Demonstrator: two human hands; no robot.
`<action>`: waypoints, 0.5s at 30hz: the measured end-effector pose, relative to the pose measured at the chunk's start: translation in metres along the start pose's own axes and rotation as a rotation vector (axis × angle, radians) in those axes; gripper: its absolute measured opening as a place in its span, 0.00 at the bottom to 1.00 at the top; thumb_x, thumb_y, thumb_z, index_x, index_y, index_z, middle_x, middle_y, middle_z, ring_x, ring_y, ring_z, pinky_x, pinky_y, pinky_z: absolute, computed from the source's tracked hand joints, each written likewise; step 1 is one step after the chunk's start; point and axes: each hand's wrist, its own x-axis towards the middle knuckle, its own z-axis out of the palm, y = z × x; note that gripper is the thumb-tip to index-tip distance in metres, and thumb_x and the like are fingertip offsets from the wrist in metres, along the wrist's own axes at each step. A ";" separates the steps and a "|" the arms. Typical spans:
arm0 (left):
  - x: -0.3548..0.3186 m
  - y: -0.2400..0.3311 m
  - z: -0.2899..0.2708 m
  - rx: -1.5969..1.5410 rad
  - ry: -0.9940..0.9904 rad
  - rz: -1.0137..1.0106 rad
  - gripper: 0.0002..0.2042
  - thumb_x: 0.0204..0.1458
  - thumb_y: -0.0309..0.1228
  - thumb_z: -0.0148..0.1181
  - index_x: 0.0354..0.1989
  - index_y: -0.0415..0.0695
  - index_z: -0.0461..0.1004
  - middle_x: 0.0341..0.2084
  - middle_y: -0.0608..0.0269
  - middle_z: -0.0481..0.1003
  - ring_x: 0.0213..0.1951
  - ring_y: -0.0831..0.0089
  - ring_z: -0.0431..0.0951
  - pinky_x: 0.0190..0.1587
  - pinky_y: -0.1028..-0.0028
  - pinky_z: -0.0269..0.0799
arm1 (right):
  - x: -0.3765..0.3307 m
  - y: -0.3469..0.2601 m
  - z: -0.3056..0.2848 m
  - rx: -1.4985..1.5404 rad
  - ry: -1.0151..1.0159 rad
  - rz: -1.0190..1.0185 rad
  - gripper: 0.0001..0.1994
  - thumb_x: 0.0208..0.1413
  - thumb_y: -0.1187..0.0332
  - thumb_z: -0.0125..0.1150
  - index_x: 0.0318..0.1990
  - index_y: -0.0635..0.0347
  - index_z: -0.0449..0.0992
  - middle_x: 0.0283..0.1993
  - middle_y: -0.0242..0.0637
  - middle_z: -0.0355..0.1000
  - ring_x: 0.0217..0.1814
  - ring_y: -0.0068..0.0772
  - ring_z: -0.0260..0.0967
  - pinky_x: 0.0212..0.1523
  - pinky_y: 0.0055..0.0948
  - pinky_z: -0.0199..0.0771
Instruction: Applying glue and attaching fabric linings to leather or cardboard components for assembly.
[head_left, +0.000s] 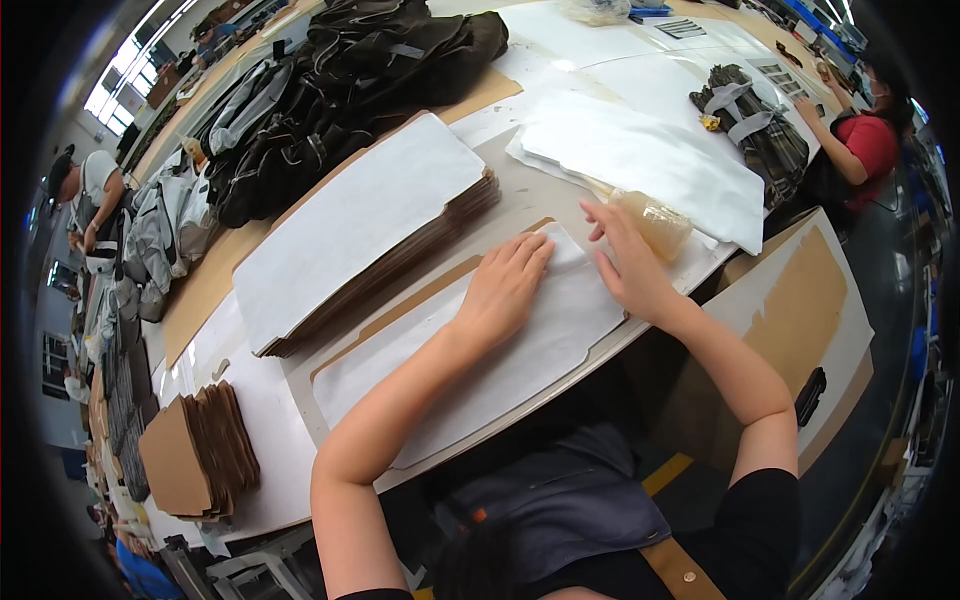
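Observation:
A long white sheet (450, 362) with notched edges lies over a brown board (400, 312) near the table's front edge. My left hand (503, 285) rests flat on the sheet, fingers stretched out toward its far right end. At that same end, my right hand (632, 268) is raised a little, thumb and fingers apart, with nothing seen in it. Just beyond the right hand is a yellowish, see-through lump (655, 226), perhaps a roll; its exact kind is unclear.
Behind the sheet stands a tall stack of brown boards with a white top (360, 225). White sheets (640, 165) lie at far right, smaller brown pieces (200, 455) at left. Dark garments (330, 100) are heaped behind. A person in red (865, 145) works at far right.

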 end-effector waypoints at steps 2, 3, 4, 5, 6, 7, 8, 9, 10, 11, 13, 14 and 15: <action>0.008 0.002 0.003 0.001 0.007 0.013 0.20 0.58 0.25 0.56 0.59 0.38 0.70 0.60 0.52 0.71 0.60 0.55 0.70 0.62 0.57 0.64 | -0.017 -0.003 -0.009 -0.079 -0.038 -0.046 0.32 0.52 0.86 0.53 0.67 0.63 0.62 0.57 0.47 0.64 0.53 0.44 0.68 0.55 0.37 0.68; 0.011 0.002 0.004 0.039 -0.011 0.002 0.20 0.58 0.28 0.58 0.59 0.38 0.70 0.60 0.54 0.71 0.60 0.56 0.69 0.62 0.57 0.64 | -0.025 -0.003 -0.014 -0.079 -0.033 -0.043 0.32 0.52 0.86 0.53 0.67 0.63 0.62 0.57 0.47 0.64 0.53 0.44 0.68 0.55 0.37 0.68; 0.014 0.003 0.004 0.077 -0.030 -0.008 0.21 0.58 0.32 0.60 0.59 0.38 0.71 0.60 0.55 0.71 0.61 0.56 0.69 0.62 0.58 0.64 | -0.033 -0.003 -0.019 -0.085 -0.040 -0.038 0.30 0.52 0.86 0.54 0.65 0.62 0.65 0.57 0.47 0.64 0.53 0.45 0.68 0.55 0.37 0.69; 0.016 0.003 0.005 0.078 -0.035 -0.003 0.21 0.58 0.32 0.60 0.59 0.38 0.71 0.60 0.55 0.71 0.61 0.56 0.69 0.62 0.58 0.64 | -0.039 -0.002 -0.023 -0.089 -0.047 -0.035 0.28 0.53 0.85 0.54 0.64 0.62 0.68 0.57 0.46 0.65 0.54 0.47 0.69 0.55 0.38 0.69; 0.017 0.004 0.005 0.109 -0.040 -0.014 0.22 0.57 0.34 0.62 0.59 0.38 0.71 0.60 0.56 0.71 0.61 0.57 0.68 0.62 0.58 0.64 | -0.046 0.000 -0.027 -0.086 -0.042 -0.031 0.28 0.53 0.85 0.54 0.64 0.62 0.68 0.57 0.46 0.65 0.54 0.47 0.69 0.55 0.38 0.69; 0.018 0.005 0.005 0.139 -0.044 -0.023 0.23 0.56 0.36 0.63 0.58 0.39 0.72 0.60 0.57 0.71 0.61 0.57 0.68 0.62 0.58 0.63 | -0.053 0.002 -0.032 -0.151 -0.030 -0.063 0.26 0.53 0.85 0.55 0.62 0.61 0.70 0.55 0.46 0.66 0.53 0.47 0.69 0.55 0.38 0.70; 0.020 0.006 0.005 0.140 -0.052 -0.019 0.23 0.56 0.36 0.63 0.58 0.39 0.72 0.60 0.57 0.71 0.61 0.57 0.68 0.62 0.58 0.63 | -0.058 0.004 -0.036 -0.215 -0.020 -0.095 0.24 0.53 0.85 0.56 0.59 0.61 0.72 0.53 0.45 0.68 0.52 0.48 0.69 0.54 0.39 0.70; 0.022 0.006 0.005 0.159 -0.058 -0.017 0.24 0.55 0.37 0.64 0.58 0.39 0.73 0.60 0.57 0.71 0.61 0.58 0.67 0.63 0.58 0.63 | -0.063 0.009 -0.038 -0.210 -0.015 -0.090 0.24 0.53 0.85 0.56 0.59 0.61 0.72 0.53 0.45 0.68 0.52 0.48 0.69 0.54 0.39 0.70; 0.023 0.007 0.005 0.179 -0.064 -0.014 0.25 0.55 0.39 0.65 0.58 0.39 0.73 0.59 0.58 0.71 0.61 0.58 0.67 0.63 0.58 0.63 | -0.068 0.013 -0.040 -0.186 0.011 -0.077 0.22 0.53 0.84 0.57 0.57 0.61 0.74 0.52 0.44 0.69 0.52 0.48 0.69 0.54 0.39 0.70; 0.024 0.008 0.005 0.179 -0.073 -0.010 0.25 0.55 0.39 0.65 0.58 0.39 0.73 0.59 0.58 0.71 0.61 0.58 0.67 0.63 0.58 0.63 | -0.072 0.017 -0.040 -0.161 0.036 -0.064 0.20 0.53 0.84 0.58 0.55 0.61 0.76 0.50 0.43 0.70 0.52 0.48 0.69 0.54 0.39 0.70; 0.024 0.009 0.004 0.210 -0.084 -0.002 0.26 0.54 0.40 0.65 0.58 0.38 0.73 0.59 0.57 0.70 0.62 0.58 0.66 0.64 0.57 0.61 | -0.076 0.019 -0.037 -0.162 0.062 -0.082 0.19 0.53 0.83 0.58 0.53 0.61 0.77 0.50 0.43 0.71 0.52 0.48 0.69 0.54 0.40 0.70; 0.024 0.011 0.004 0.212 -0.096 0.003 0.26 0.54 0.40 0.65 0.58 0.38 0.73 0.59 0.57 0.70 0.62 0.58 0.66 0.64 0.57 0.61 | -0.077 0.020 -0.034 -0.168 0.083 -0.106 0.18 0.53 0.83 0.59 0.52 0.61 0.77 0.49 0.43 0.71 0.51 0.48 0.69 0.53 0.40 0.70; 0.024 0.012 0.003 0.209 -0.098 -0.009 0.26 0.55 0.40 0.65 0.58 0.38 0.73 0.60 0.56 0.70 0.62 0.57 0.66 0.65 0.56 0.61 | -0.077 0.019 -0.032 -0.160 0.089 -0.097 0.18 0.53 0.83 0.59 0.52 0.61 0.77 0.49 0.43 0.71 0.51 0.48 0.69 0.53 0.40 0.70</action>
